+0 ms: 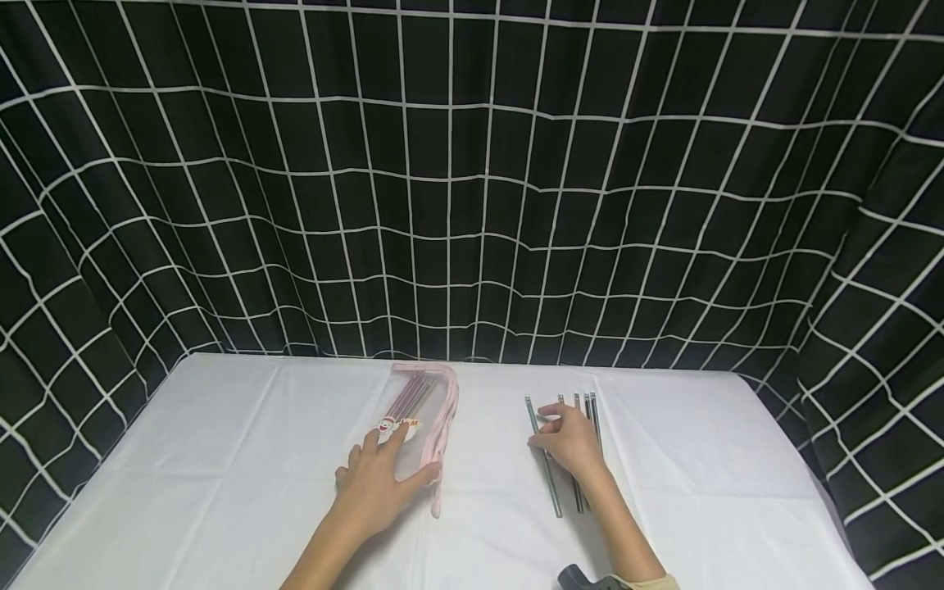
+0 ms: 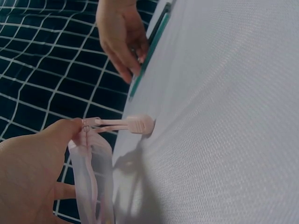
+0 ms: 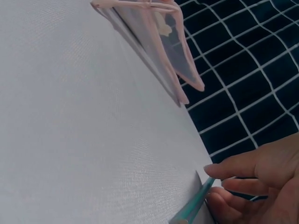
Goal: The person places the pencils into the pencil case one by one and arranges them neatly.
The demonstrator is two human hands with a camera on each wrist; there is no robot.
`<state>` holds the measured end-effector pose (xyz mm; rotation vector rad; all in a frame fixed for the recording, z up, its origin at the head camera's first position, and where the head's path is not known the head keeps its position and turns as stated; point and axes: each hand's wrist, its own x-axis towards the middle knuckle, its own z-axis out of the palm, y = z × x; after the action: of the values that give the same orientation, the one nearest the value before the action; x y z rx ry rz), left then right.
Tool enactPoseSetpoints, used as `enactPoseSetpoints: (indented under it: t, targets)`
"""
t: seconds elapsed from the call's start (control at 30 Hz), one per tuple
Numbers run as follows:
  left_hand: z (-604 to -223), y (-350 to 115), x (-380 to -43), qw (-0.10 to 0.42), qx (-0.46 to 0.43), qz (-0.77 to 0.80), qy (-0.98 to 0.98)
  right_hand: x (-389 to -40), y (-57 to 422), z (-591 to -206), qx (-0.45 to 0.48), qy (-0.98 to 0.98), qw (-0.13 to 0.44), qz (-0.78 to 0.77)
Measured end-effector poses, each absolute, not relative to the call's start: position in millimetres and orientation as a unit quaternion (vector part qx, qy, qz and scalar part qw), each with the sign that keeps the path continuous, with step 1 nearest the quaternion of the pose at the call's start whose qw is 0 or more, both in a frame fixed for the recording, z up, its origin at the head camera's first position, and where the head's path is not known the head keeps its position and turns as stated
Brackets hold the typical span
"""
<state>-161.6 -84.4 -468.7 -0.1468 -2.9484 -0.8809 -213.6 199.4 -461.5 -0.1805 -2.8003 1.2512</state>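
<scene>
A clear pencil pouch [image 1: 410,406] with a pink zipped edge and cartoon prints lies left of centre, several pinkish pencils inside. My left hand [image 1: 372,489] holds it near the zip end, fingers spread over the clear side and thumb at the pink edge [image 2: 88,125]. The pink zip pull [image 2: 140,124] hangs from that end. To the right, my right hand [image 1: 571,442] pinches a teal pencil [image 1: 551,485] between thumb and fingers; the pencil [image 3: 194,203] slants away under the fingertips. Several darker pencils [image 1: 596,419] lie side by side, partly hidden beneath this hand.
A white cloth covers the table [image 1: 221,459]. Behind it and at both sides hangs a black curtain [image 1: 472,205] with a white grid. A dark band with a device [image 1: 583,578] is on the right wrist.
</scene>
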Motion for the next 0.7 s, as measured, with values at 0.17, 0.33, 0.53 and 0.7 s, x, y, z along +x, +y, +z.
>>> enactPoseSetpoints:
  t: [0.17,0.33,0.53,0.7]
  targets:
    - [-468.6,-84.4,-161.5,0.033,-0.049,-0.285,-0.957,-214.2,198.6,-464.0,-0.048,-0.916,0.03,0.396]
    - [-468.7,-84.3,-161.7,0.032,-0.051,-0.283,-0.957,-214.2,198.0,-465.1,-0.039,-0.919,0.028,0.391]
    - [-468.0,-84.1,-161.4,0.029,-0.05,-0.281,-0.958,-213.0,198.2,-466.0,-0.032,-0.92,0.026,0.39]
    - [-467.7,-83.9,-161.3,0.029,-0.049,-0.283,-0.958,-213.0,197.6,-467.1,-0.03,-0.918,0.024,0.394]
